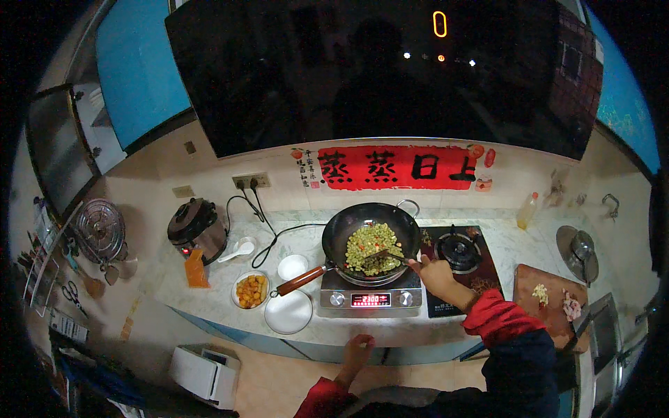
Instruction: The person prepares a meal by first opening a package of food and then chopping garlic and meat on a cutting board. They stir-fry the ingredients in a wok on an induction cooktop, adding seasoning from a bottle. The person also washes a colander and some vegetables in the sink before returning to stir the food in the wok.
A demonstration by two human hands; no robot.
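Note:
My right hand [436,277] grips the handle of a spatula [384,255], whose blade is down in chopped green vegetables [366,243] with red bits. They lie in a dark wok [337,224] with a wooden handle [300,281] pointing left and a metal loop at the back. The wok stands on an induction cooker [371,308] with a lit display. Below the counter's front edge, my left hand [359,351] hangs with fingers curled, and nothing shows in it.
Left of the wok are a plate of browned chunks [252,291], a white plate [288,312], a white bowl [292,267], a spoon [230,257] and a pressure cooker [194,232]. To the right are a gas burner [459,253], a cutting board [549,282] and a bottle [528,211]. A range hood [313,94] overhangs.

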